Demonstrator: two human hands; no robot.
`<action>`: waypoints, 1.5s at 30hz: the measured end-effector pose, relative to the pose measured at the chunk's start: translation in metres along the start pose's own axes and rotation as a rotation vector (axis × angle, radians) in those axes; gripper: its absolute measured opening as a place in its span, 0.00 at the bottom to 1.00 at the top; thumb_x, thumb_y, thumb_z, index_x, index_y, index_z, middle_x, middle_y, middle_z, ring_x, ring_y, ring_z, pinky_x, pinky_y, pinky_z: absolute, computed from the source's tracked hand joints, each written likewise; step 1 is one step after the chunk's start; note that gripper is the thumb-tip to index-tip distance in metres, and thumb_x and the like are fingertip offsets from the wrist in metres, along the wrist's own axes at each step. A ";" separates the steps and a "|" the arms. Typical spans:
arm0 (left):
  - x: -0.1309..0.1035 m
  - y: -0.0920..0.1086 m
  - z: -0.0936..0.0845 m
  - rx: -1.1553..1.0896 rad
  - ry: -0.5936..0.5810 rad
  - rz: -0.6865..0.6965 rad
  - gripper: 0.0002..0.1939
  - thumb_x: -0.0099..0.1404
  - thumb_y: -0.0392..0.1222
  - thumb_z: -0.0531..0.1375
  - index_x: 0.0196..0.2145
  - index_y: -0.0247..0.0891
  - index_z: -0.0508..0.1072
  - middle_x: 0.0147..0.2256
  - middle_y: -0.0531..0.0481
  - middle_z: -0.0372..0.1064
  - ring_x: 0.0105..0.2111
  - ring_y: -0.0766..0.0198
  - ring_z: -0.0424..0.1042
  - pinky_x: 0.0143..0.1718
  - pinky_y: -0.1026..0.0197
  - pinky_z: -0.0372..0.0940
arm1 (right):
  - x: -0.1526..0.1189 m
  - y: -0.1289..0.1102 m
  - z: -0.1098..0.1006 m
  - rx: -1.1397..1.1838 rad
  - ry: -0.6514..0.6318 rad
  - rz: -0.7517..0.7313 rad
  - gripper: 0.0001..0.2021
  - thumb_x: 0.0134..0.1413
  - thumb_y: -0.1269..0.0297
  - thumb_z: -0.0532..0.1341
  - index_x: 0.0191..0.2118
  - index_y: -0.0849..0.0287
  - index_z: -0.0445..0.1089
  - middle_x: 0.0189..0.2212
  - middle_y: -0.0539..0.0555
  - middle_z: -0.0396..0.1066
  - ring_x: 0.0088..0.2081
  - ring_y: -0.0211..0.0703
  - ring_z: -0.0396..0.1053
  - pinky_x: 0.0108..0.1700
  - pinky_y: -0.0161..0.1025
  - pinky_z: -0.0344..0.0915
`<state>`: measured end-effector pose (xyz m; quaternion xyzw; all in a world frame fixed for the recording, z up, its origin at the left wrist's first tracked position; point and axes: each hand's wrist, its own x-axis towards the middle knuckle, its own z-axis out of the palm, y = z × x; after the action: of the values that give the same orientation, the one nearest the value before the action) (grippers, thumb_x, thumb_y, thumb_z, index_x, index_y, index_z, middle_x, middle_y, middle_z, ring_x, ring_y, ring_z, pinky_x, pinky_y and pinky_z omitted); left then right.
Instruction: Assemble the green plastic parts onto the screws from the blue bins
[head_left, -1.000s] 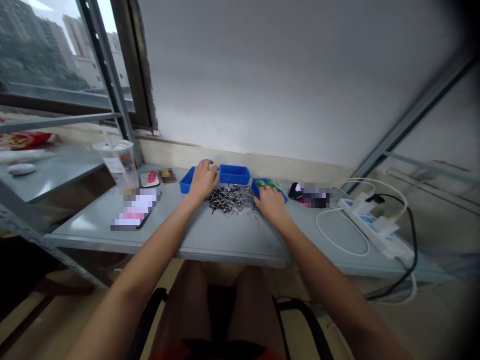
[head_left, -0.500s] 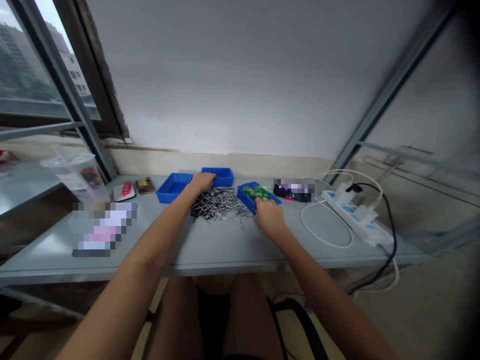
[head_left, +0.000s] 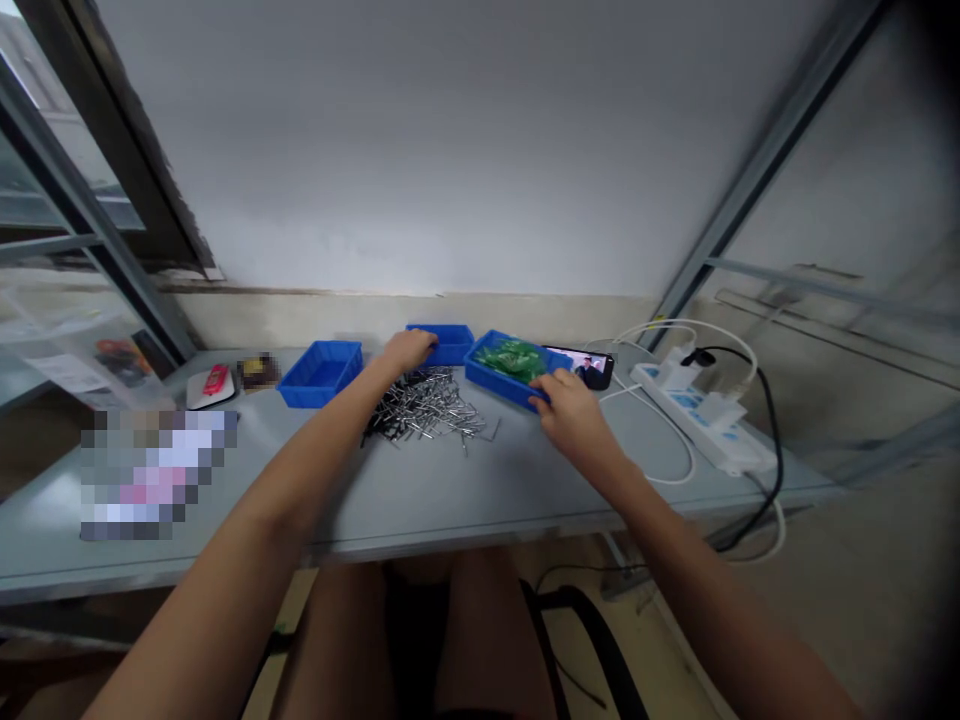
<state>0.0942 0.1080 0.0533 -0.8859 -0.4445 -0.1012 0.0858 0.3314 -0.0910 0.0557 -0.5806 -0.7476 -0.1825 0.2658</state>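
Observation:
My left hand (head_left: 411, 350) is closed on the left edge of the back blue tray (head_left: 454, 345), above the heap of metal pieces. My right hand (head_left: 562, 400) grips the front right corner of a blue tray (head_left: 499, 383) that holds green plastic packets (head_left: 514, 358). Shiny, thin metal pieces (head_left: 427, 405) lie loose on the table between the hands, with darker ones on the left side. Another blue tray (head_left: 319, 375), with nothing in it, sits to the left of my left hand.
On the grey table (head_left: 450, 500), a phone (head_left: 592, 368) leans behind the right tray. A white power strip (head_left: 705, 420) with cables lies right. At left are a plastic cup (head_left: 82, 355), a red item (head_left: 215, 379) on a white one, and a blurred flat object (head_left: 161, 475).
The tray with green packets has turned and now sits straighter, with my right hand at its corner. The view has shifted, and the left tray stands farther from my left hand.

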 end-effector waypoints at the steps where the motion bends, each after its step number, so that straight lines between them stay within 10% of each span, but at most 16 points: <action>1: 0.001 0.005 -0.002 -0.006 0.020 0.020 0.15 0.64 0.39 0.50 0.45 0.37 0.71 0.43 0.41 0.71 0.41 0.54 0.70 0.40 0.57 0.62 | 0.002 0.003 -0.009 -0.004 0.020 -0.011 0.07 0.53 0.72 0.54 0.36 0.63 0.69 0.33 0.60 0.67 0.38 0.50 0.64 0.41 0.43 0.60; 12: -0.028 0.094 -0.036 -0.114 0.148 0.385 0.11 0.64 0.35 0.50 0.39 0.34 0.72 0.39 0.43 0.72 0.36 0.59 0.72 0.34 0.61 0.62 | 0.071 0.026 -0.097 0.035 0.148 -0.084 0.08 0.53 0.59 0.58 0.37 0.54 0.71 0.31 0.55 0.68 0.36 0.49 0.66 0.40 0.47 0.62; 21: -0.088 0.174 -0.025 -0.061 0.250 0.637 0.07 0.60 0.29 0.53 0.35 0.34 0.70 0.32 0.45 0.72 0.28 0.61 0.71 0.29 0.60 0.62 | 0.126 0.019 -0.002 0.118 -0.093 -0.133 0.08 0.50 0.65 0.61 0.37 0.58 0.72 0.34 0.55 0.69 0.36 0.45 0.67 0.41 0.42 0.63; 34: -0.130 0.197 -0.009 0.010 0.501 0.698 0.11 0.65 0.32 0.50 0.35 0.39 0.72 0.32 0.44 0.69 0.25 0.66 0.66 0.26 0.60 0.59 | 0.172 -0.016 0.136 0.158 -0.331 -0.312 0.08 0.51 0.71 0.59 0.38 0.65 0.70 0.37 0.59 0.69 0.39 0.44 0.65 0.44 0.38 0.60; 39: -0.132 0.196 -0.008 0.040 0.425 0.693 0.13 0.65 0.34 0.49 0.37 0.43 0.72 0.35 0.41 0.68 0.29 0.64 0.66 0.27 0.58 0.57 | 0.169 -0.013 0.142 0.195 -0.458 -0.335 0.10 0.52 0.69 0.58 0.40 0.64 0.70 0.37 0.58 0.70 0.39 0.44 0.66 0.43 0.38 0.60; 45: -0.124 0.192 0.003 -0.051 0.458 0.652 0.11 0.65 0.32 0.49 0.41 0.32 0.69 0.32 0.41 0.65 0.29 0.62 0.65 0.27 0.59 0.55 | 0.148 0.016 0.090 0.239 -0.354 -0.249 0.16 0.54 0.60 0.56 0.47 0.62 0.66 0.45 0.61 0.68 0.46 0.47 0.65 0.48 0.43 0.60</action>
<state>0.1769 -0.1001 0.0074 -0.9369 -0.1068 -0.2746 0.1882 0.3032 0.0794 0.0742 -0.4714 -0.8646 -0.0196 0.1728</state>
